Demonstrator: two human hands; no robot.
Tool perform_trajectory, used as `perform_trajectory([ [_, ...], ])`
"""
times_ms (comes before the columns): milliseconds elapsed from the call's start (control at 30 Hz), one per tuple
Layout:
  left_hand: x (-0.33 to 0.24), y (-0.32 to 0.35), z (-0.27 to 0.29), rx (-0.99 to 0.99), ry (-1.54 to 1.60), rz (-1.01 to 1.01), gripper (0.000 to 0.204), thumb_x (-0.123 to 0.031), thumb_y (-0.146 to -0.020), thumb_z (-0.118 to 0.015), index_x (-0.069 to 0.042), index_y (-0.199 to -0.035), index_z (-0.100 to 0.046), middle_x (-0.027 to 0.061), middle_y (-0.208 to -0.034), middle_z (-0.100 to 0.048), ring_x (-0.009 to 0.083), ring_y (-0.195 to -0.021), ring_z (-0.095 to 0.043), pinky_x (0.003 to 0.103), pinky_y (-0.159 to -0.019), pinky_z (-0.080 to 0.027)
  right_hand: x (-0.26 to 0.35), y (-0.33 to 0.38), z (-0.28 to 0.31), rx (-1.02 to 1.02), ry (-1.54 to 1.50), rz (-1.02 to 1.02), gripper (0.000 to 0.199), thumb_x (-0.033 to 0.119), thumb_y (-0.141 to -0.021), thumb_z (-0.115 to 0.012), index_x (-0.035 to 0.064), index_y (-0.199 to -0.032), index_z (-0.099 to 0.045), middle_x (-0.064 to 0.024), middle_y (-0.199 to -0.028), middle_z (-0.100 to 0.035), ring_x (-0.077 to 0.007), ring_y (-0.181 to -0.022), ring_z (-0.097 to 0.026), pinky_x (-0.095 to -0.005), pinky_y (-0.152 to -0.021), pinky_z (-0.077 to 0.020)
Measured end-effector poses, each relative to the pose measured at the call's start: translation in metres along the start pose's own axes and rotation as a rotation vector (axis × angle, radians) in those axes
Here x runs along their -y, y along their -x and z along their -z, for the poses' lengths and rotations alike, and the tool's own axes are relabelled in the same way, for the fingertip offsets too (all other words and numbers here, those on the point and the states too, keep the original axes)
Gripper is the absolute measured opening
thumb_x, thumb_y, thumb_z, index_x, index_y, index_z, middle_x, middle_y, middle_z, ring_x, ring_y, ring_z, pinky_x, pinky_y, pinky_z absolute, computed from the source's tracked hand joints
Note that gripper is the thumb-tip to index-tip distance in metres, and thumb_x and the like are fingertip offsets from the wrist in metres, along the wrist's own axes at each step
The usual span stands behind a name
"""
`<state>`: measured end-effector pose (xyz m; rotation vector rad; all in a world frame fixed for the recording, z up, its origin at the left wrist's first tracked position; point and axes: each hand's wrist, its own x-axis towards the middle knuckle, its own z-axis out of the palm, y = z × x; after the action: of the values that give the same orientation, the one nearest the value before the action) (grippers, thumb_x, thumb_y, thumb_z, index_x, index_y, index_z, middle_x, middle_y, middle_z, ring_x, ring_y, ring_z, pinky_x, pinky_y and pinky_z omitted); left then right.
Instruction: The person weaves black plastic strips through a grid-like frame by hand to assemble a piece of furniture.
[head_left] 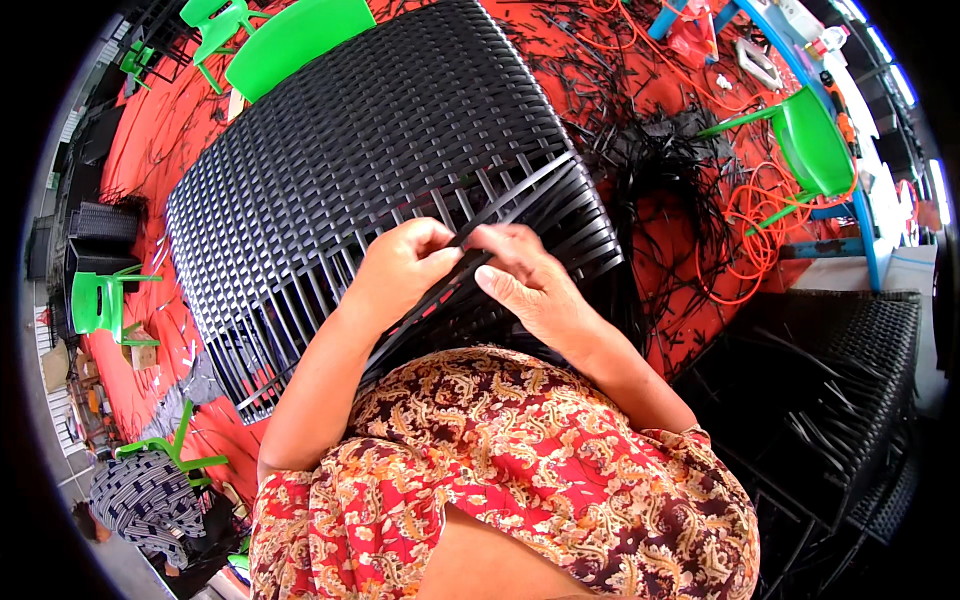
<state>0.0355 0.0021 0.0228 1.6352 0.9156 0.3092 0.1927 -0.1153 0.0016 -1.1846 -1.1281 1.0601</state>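
Mid-weave on the black wicker panel [380, 150], strip [500, 205] pinched in both hands

Left hand [400, 270] and right hand [525, 285] meeting at the near edge of the panel, both grips closed on the same flat black strip, fingertips nearly touching. Strip running up and to the right across the open ribs, panel tilted against the lap, woven part further away and bare ribs close in. Easy slip risk here: smooth plastic, a pinch only, so probably one tug too hard and out of the fingers, or skipping a rib and spoiling the pattern. Could kink too if bent sharply at the pinch. Loose offcuts [650, 160] and an orange cord [750, 230] all over the red floor [150, 130] just beside, so likely snagging or tripping if anything shifts. Green chair [815, 140] near, well clear.
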Motion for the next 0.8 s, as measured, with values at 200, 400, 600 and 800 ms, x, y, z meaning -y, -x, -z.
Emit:
perform_trajectory([
  [200,0.011,0.074,0.031,-0.132,-0.104,-0.164,0.011,-0.009,-0.082,-0.063,0.002,-0.083,-0.06,0.0098,-0.101,-0.062,0.0126,-0.081,-0.06,0.026,-0.07,-0.049,0.018,-0.012,-0.03,0.219,-1.005,-0.565,0.034,0.027,-0.092,-0.056,0.0008,-0.113,-0.054,-0.0046,-0.104,-0.06,-0.0111,-0.079,-0.055,-0.0263,-0.074,-0.0465],
  [400,0.028,0.166,0.075,0.114,0.328,0.236,0.013,-0.006,-0.084,-0.059,0.006,-0.08,-0.06,0.0094,-0.069,-0.063,0.015,-0.056,-0.059,0.026,-0.053,-0.049,0.038,-0.007,-0.045,0.385,-0.78,-0.451,0.029,0.024,-0.097,-0.045,0.0001,-0.107,-0.059,-0.0148,-0.108,-0.063,-0.0185,-0.091,-0.063,-0.0289,-0.076,-0.0485],
  [600,0.075,0.248,0.115,0.014,0.536,0.101,0.015,-0.007,-0.082,-0.063,0.008,-0.08,-0.063,0.0094,-0.061,-0.059,0.0145,-0.046,-0.053,0.025,-0.043,-0.043,0.101,-0.05,0.084,-0.041,-0.958,0.197,0.02,0.012,-0.095,-0.046,-0.0058,-0.098,-0.053,-0.0176,-0.097,-0.061,-0.0149,-0.075,-0.057,-0.0283,-0.066,-0.0516],
  [800,0.056,0.218,0.108,-0.141,0.218,0.231,0.015,-0.006,-0.083,-0.057,0.005,-0.074,-0.06,0.0058,-0.054,-0.054,0.0099,-0.04,-0.048,0.023,-0.038,-0.037,0.074,-0.07,0.226,-0.265,-1.028,0.253,0.027,0.013,-0.095,-0.047,-0.0093,-0.109,-0.05,-0.0206,-0.113,-0.057,-0.0209,-0.083,-0.058,-0.0333,-0.075,-0.0522],
])
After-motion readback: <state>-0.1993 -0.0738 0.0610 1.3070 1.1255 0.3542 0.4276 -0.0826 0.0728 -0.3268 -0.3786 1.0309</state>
